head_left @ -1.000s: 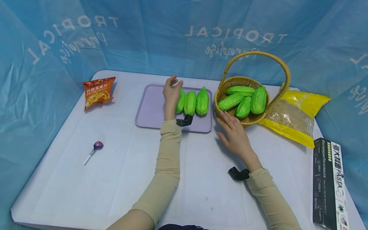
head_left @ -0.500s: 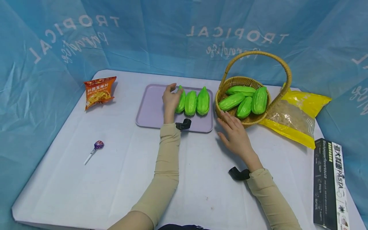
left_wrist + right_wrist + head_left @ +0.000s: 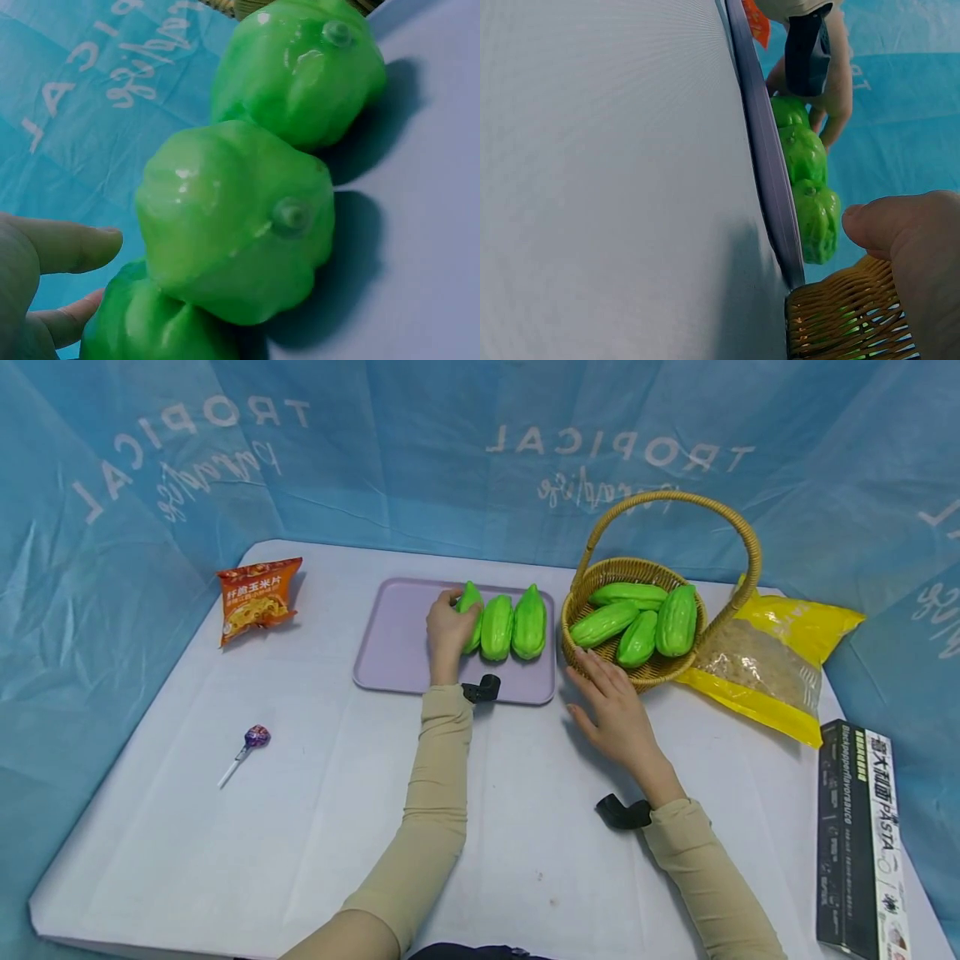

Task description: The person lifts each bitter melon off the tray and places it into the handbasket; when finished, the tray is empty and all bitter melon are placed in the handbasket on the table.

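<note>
Left fingers (image 3: 454, 600) around leftmost gourd (image 3: 471, 618)

Glossy smooth plastic gourds (image 3: 512, 625), woven wicker basket (image 3: 643, 672), matt lilac plastic tray (image 3: 395, 643), shiny crinkled snack packet (image 3: 257, 598)

We see a staged recording booth rather than a lived-in room: a blue plastic sheet (image 3: 465, 452) printed "TROPICAL" walls in a white-covered table (image 3: 315, 827), where a snack packet (image 3: 257, 599), a lollipop (image 3: 247, 750) and a pasta box (image 3: 862, 835) lie spread apart like props.

Left hand (image 3: 448, 631) extended, fingers curled; right hand (image 3: 615, 708) flat, fingers straight
</note>
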Motion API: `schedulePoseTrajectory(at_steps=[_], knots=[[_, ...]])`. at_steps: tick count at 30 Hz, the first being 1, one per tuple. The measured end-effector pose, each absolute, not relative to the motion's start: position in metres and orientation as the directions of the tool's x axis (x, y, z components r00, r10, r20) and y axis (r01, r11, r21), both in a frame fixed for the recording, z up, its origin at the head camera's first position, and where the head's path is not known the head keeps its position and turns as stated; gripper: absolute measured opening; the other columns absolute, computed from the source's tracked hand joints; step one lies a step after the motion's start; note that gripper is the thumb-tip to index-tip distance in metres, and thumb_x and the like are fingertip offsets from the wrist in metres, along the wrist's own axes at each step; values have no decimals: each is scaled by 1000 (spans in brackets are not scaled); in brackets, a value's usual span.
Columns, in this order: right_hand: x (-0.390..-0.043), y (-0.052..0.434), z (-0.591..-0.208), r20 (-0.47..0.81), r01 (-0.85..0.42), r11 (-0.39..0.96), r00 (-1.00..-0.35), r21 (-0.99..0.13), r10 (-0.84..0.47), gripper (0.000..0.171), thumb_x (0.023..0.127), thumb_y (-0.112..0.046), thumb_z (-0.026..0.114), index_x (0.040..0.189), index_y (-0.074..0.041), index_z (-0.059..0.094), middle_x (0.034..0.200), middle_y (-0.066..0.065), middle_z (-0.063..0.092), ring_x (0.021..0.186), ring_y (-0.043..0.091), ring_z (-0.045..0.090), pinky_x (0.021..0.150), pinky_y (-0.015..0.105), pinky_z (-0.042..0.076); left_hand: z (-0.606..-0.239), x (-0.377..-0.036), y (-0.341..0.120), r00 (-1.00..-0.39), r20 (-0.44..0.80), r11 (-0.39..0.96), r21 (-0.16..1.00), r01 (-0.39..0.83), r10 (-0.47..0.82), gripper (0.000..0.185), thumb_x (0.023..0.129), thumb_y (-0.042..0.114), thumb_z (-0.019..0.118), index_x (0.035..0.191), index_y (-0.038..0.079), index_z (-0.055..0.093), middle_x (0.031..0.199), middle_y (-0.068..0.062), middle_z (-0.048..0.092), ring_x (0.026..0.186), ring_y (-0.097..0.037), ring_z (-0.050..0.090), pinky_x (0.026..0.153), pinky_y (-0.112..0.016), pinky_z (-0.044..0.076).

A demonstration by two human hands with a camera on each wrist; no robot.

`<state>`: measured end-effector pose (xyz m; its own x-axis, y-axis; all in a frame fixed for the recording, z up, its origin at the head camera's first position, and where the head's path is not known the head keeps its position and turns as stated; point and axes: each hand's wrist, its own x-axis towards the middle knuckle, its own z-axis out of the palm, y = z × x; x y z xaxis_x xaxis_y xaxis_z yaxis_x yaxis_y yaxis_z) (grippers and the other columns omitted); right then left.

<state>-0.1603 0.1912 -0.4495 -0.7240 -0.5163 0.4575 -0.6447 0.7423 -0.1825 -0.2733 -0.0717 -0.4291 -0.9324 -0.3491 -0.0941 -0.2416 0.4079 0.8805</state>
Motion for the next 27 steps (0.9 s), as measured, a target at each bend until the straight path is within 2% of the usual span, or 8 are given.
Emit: schedulePoseTrajectory(at_steps=[9, 27], knots=[[-161, 192, -450, 450, -642, 744, -728, -186, -517, 55, 86, -16, 71, 137, -1, 54, 151, 17, 41, 138, 35, 38, 114, 49, 29, -431, -273, -70, -931, -81, 446, 861, -246, -357, 50, 91, 29, 66, 137, 12, 55, 136, -10, 58, 123, -27, 56, 102, -41, 46], [-160, 192, -449, 480, -659, 729, -707, -184, -519, 55, 85, -14, 72, 135, 0, 55, 149, 19, 43, 137, 36, 40, 113, 51, 31, -413, -273, -78, -911, 23, 395, 905, -156, -412, 46, 91, 20, 64, 135, 13, 56, 137, -9, 57, 126, -28, 53, 104, -42, 44]])
